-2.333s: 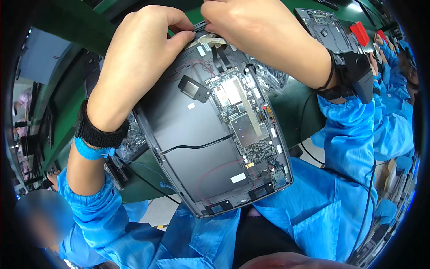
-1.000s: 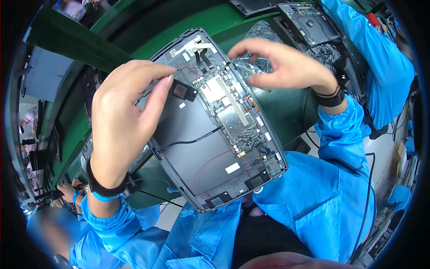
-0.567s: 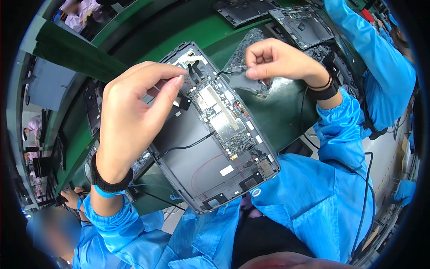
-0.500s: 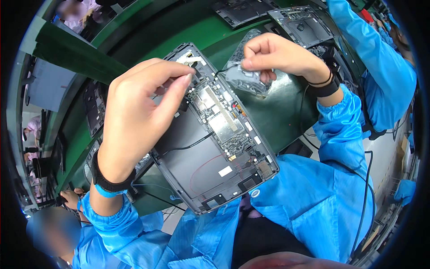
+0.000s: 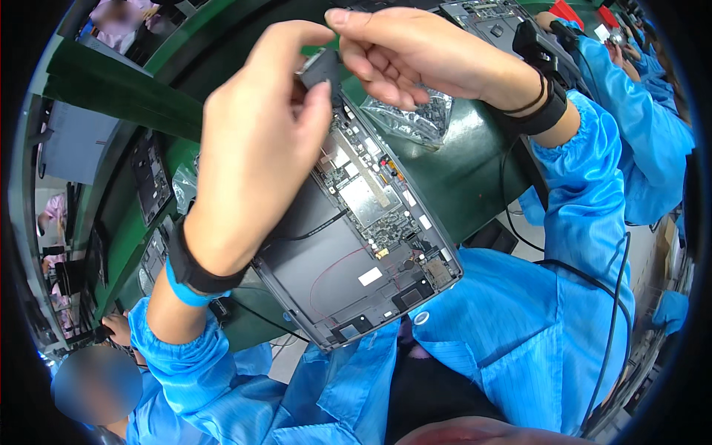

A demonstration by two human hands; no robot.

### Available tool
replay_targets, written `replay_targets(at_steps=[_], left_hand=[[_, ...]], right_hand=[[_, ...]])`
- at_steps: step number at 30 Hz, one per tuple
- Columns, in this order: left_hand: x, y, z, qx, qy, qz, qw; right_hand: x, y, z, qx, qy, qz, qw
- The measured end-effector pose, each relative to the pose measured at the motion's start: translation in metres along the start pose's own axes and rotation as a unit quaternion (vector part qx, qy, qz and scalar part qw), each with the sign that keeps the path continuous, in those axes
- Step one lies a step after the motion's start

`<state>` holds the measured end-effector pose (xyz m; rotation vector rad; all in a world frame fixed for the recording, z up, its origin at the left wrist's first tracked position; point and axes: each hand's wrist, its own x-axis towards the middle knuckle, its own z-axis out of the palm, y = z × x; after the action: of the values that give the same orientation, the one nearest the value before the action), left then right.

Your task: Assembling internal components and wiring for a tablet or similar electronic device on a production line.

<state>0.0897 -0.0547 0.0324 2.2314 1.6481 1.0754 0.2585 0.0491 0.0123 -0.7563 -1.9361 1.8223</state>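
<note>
An opened dark grey device casing [image 5: 315,278] lies slanted before me, with a circuit board [image 5: 363,200] along its right part. A black cable [image 5: 315,231] and a thin red wire [image 5: 320,278] cross its bare inner side. My left hand [image 5: 256,141] reaches over the far left part, thumb and fingers closed about a dark grey piece [image 5: 320,68] at the far corner. Whether this piece belongs to the casing, I cannot tell. Just right of it is my right hand [image 5: 423,55], thumb stretched out and fingers loosely bent apart; nothing shows in it.
A clear plastic bag [image 5: 415,122] of dark parts lies on the green table [image 5: 475,170], right of the casing. Other opened casings [image 5: 493,26] stand at the far right and left. People in blue sleeves [image 5: 630,148] work at both sides.
Both hands have moved farther away, and the right one also leftward, close to the left. The thin dark strand pinched in my right hand earlier no longer shows there.
</note>
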Motion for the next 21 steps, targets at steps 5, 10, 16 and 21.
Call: replay_targets(at_steps=[5, 10, 16, 21], left_hand=[[0.006, -0.031, -0.023, -0.212, -0.082, -0.166, 0.960], [0.009, -0.041, -0.026, -0.314, -0.099, -0.192, 0.924], [0.012, -0.046, -0.034, -0.393, -0.130, -0.249, 0.875], [0.017, -0.067, -0.036, -0.003, -0.065, -0.086, 0.994]], right_hand=[[0.002, 0.011, 0.007, -0.261, 0.204, -0.365, 0.870], [0.011, 0.019, 0.027, -0.535, 0.200, -0.556, 0.604], [0.013, 0.025, 0.035, -0.570, 0.262, -0.587, 0.512], [0.015, 0.028, 0.040, -0.605, 0.261, -0.528, 0.537]])
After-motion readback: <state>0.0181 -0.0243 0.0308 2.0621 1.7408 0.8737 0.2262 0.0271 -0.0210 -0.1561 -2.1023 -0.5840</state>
